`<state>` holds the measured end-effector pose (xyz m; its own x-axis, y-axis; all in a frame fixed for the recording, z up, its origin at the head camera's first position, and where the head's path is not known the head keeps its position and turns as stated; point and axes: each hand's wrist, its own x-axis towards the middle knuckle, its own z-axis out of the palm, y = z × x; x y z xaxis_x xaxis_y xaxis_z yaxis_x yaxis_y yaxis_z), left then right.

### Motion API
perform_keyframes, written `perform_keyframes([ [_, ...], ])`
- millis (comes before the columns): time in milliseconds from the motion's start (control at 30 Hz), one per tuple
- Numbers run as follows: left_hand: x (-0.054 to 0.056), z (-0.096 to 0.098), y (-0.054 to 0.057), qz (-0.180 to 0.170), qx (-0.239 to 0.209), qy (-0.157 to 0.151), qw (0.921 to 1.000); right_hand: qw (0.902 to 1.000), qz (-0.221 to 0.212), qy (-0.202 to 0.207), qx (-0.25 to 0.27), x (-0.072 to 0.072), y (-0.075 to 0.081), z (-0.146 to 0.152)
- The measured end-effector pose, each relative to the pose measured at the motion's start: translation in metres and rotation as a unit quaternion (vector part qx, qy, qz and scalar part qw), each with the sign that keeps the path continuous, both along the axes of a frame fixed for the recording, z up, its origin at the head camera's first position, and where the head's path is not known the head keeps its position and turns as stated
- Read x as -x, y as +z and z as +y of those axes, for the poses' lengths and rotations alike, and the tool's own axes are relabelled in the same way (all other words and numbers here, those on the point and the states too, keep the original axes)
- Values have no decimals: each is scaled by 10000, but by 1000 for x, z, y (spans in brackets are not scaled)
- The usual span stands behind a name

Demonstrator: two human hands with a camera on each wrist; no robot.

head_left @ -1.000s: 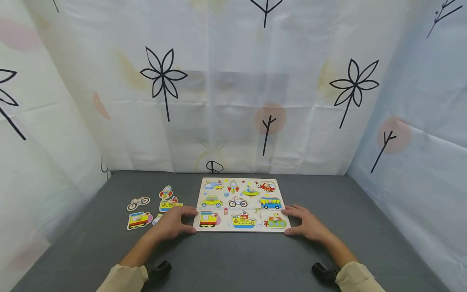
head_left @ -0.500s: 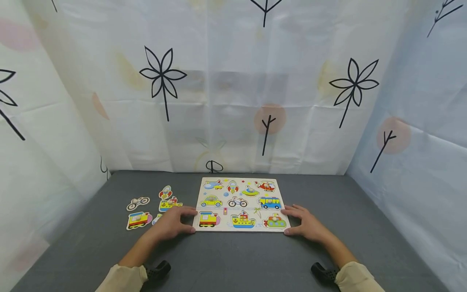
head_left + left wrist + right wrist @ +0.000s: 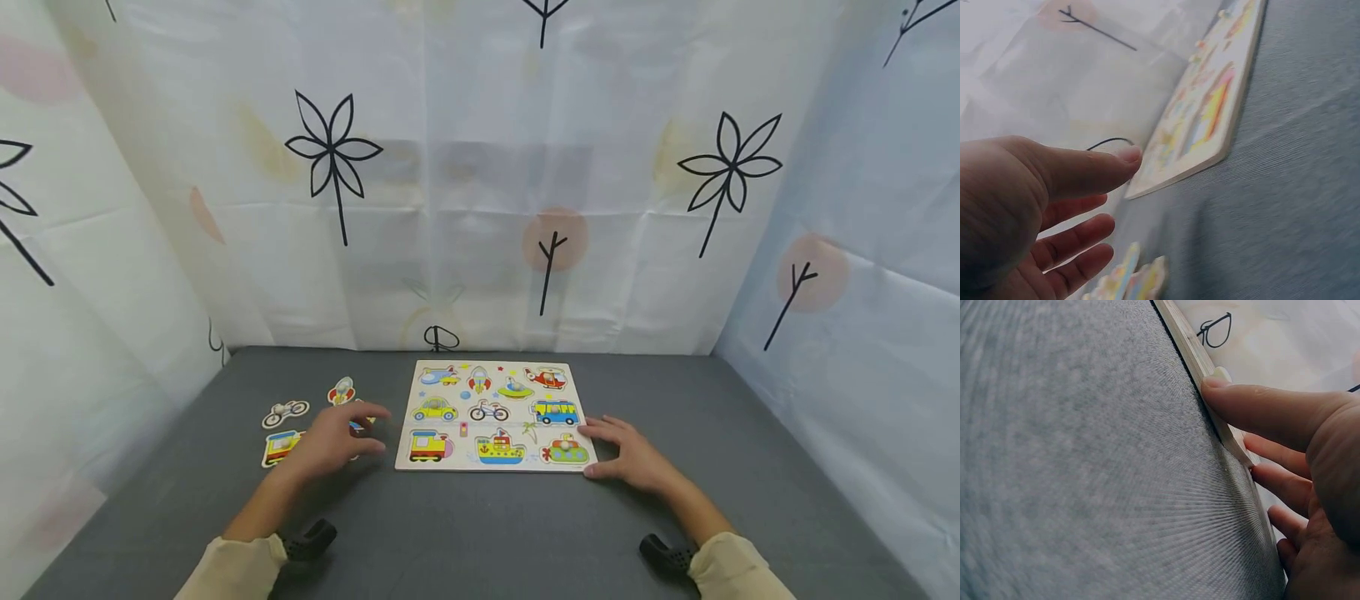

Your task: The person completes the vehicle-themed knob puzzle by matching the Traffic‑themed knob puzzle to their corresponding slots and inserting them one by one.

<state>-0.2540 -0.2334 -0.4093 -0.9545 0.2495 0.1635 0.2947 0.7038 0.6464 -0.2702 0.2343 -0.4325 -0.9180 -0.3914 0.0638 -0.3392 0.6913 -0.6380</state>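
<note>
A flat wooden knob puzzle board (image 3: 462,455) with printed vehicles lies on the table. My left hand (image 3: 326,442) is off its left edge, over the loose puzzle pieces, with fingers extended. In the left wrist view, the thumb and fingers of this hand (image 3: 1041,187) stand apart with nothing between them. My right hand (image 3: 630,454) touches the board's lower right corner. In the right wrist view, its thumb (image 3: 1254,403) rests against the wooden edge and fingertips meet the adjoining side. Loose at the left lie a rocket piece (image 3: 342,390), a motorcycle piece (image 3: 285,414) and a train piece (image 3: 277,448).
My left hand partly hides other pieces beneath it. A grey cloth (image 3: 480,542) covers the table. White printed curtains (image 3: 480,275) stand behind and along both sides. Black wrist devices (image 3: 311,542) are worn at both sleeves.
My left hand has let go of the board's left edge and moved left over the pieces, covering some of them. The right hand keeps its place at the board, which has barely shifted.
</note>
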Motion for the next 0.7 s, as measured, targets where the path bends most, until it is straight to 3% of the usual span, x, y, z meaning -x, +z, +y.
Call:
perform_keyframes([
  [200,-3,-17,10,190,-57,227,9995,10000,11,-50,-65,0,1,0],
  [433,-5,-38,6,529,303,811,9948,10000,-24,-87,-27,0,1,-1],
  [700,-11,-66,-2,671,400,1285,9886,10000,18,-73,-58,1,-2,2],
])
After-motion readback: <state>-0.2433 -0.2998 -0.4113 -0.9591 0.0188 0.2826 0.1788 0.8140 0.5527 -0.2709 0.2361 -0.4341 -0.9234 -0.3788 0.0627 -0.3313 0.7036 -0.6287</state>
